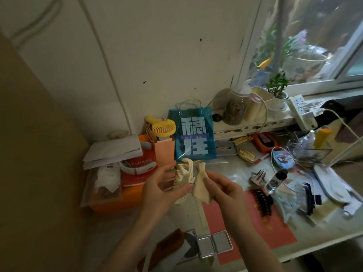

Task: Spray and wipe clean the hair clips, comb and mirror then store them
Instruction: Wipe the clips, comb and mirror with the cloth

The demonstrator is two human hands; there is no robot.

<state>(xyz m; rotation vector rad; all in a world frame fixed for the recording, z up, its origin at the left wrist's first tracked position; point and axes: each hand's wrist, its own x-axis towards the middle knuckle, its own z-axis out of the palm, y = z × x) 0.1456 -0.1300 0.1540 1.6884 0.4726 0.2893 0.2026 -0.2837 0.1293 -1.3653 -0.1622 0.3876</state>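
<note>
My left hand holds a cream claw hair clip up over the table. My right hand pinches a beige cloth against the clip. A black claw clip lies on the pink mat. Another dark clip and a pale clip lie further right. A small spray bottle with a black cap stands near them. An open folding mirror rests at the table's front edge, beside a brown comb.
A blue gift bag, a yellow hand fan, an orange box with books and papers stand at the back left. Jars, a plant and a power strip line the window ledge. Cables and a clear organiser crowd the right.
</note>
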